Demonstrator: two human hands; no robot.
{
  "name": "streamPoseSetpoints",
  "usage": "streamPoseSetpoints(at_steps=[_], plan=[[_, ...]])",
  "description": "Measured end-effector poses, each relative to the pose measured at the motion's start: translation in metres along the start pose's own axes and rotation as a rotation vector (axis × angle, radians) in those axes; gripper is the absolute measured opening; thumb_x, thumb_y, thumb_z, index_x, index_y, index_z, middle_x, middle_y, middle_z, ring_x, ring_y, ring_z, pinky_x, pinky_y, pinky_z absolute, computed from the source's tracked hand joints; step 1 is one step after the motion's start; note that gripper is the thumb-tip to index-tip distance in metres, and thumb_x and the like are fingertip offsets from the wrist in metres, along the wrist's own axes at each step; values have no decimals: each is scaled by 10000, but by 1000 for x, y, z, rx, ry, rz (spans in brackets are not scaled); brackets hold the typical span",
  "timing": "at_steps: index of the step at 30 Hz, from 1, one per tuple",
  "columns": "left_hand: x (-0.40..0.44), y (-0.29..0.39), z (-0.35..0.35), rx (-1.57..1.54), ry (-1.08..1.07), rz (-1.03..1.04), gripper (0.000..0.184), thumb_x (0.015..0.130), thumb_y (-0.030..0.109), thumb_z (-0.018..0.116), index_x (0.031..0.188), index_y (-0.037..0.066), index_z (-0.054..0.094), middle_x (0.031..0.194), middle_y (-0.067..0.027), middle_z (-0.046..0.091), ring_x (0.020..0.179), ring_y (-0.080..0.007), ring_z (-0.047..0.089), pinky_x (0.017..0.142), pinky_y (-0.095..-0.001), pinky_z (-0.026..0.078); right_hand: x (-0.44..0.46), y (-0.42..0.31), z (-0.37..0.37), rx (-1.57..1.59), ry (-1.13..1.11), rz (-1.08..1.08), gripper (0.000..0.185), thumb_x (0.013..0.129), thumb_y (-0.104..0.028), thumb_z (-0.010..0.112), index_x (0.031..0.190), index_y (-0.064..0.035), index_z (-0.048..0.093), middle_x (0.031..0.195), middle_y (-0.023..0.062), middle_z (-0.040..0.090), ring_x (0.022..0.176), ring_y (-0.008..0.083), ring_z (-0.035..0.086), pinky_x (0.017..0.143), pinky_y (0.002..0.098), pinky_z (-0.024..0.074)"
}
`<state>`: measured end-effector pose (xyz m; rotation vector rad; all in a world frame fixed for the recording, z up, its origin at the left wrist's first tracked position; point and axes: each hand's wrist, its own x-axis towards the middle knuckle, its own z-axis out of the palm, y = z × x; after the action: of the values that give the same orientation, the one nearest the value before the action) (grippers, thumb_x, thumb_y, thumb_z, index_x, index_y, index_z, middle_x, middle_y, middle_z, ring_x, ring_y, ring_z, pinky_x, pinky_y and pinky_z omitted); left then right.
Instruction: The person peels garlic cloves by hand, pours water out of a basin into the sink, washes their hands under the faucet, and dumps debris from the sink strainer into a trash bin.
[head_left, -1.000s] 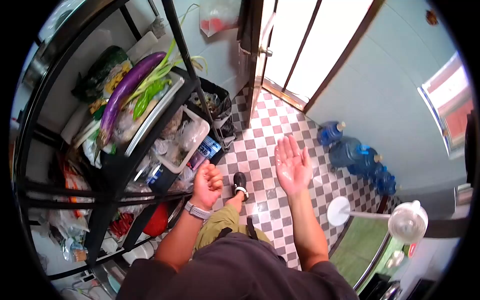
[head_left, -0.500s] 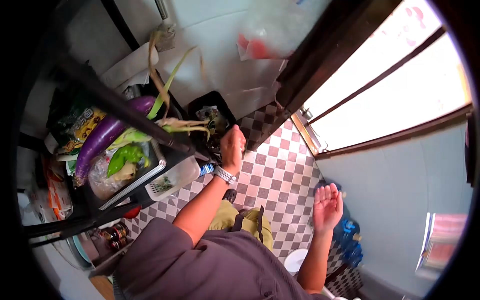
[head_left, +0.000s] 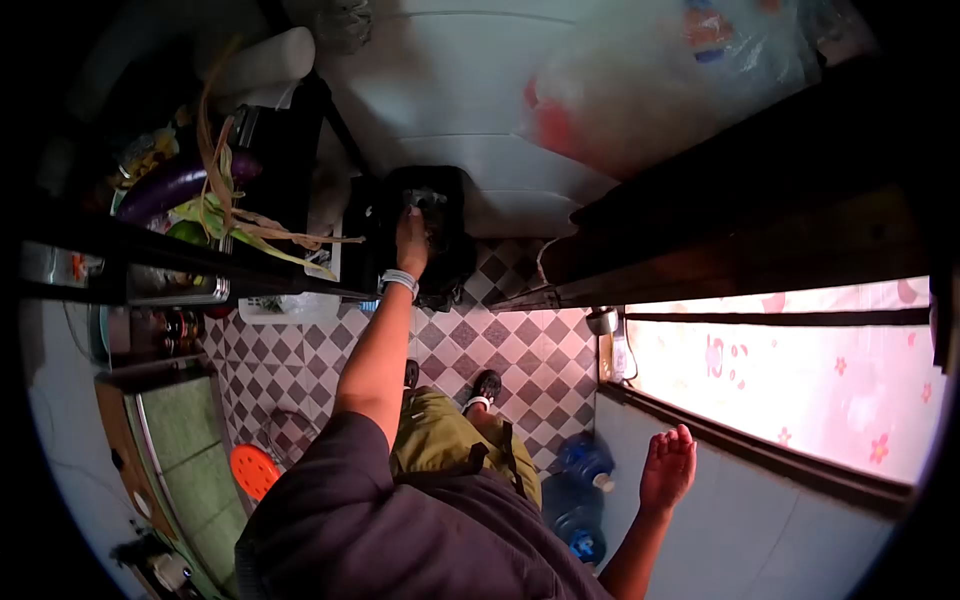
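My left hand (head_left: 411,240), with a watch (head_left: 400,281) on its wrist, reaches over the black-lined bin (head_left: 455,215) beside the rack. Its fingers are dark and partly hidden, so what they hold, if anything, does not show. On the right, my right hand (head_left: 669,466) is raised near the wall below the door, fingers loosely curled and nothing in them. A purple eggplant (head_left: 165,190) and dry leafy stalks (head_left: 285,236) lie on the rack at the left.
A dark wooden door edge (head_left: 720,250) runs across the right. Blue water bottles (head_left: 575,500) stand on the floor by the wall. An orange stool (head_left: 254,471) is at lower left. A plastic bag (head_left: 640,90) hangs at the top.
The view has turned towards the bin. My left hand has reached forward over it. My right hand has stayed out to the side, its fingers now more curled than before.
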<state>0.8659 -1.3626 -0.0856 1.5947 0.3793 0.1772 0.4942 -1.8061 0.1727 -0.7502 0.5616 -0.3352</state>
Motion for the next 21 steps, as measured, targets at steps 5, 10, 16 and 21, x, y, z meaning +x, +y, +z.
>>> streamPoseSetpoints(at_steps=[5,10,16,21], plan=[[-20,85,-18,-482,98,-210,467,1049,464,410,1158,76,645,1044,-75,651,950,-188,608,826,-313,461,39,-28,-4,-69,-51,36,338,1051,-279,477,1223,-20,611,1053,95,657,993,219,598,987,356,475],[5,6,-20,471,112,377,367,1047,315,394,1133,55,638,1064,-167,657,979,-344,612,812,-405,486,60,-19,-7,-124,-60,103,328,1045,-283,485,1220,-34,604,1057,82,641,975,214,590,947,361,481],[-1,5,3,773,83,-21,520,1001,480,411,1294,96,605,1466,-185,464,1242,-418,478,1093,-488,342,42,-20,-8,-166,-56,156,327,1038,-296,498,1218,-44,603,1039,69,639,956,202,581,929,351,479],[29,-7,0,639,259,103,407,988,431,476,1079,82,665,1109,-158,612,1118,-308,546,998,-429,424,39,-18,4,-184,-43,111,322,1037,-302,501,1217,-56,602,1036,59,640,924,192,591,883,340,496]])
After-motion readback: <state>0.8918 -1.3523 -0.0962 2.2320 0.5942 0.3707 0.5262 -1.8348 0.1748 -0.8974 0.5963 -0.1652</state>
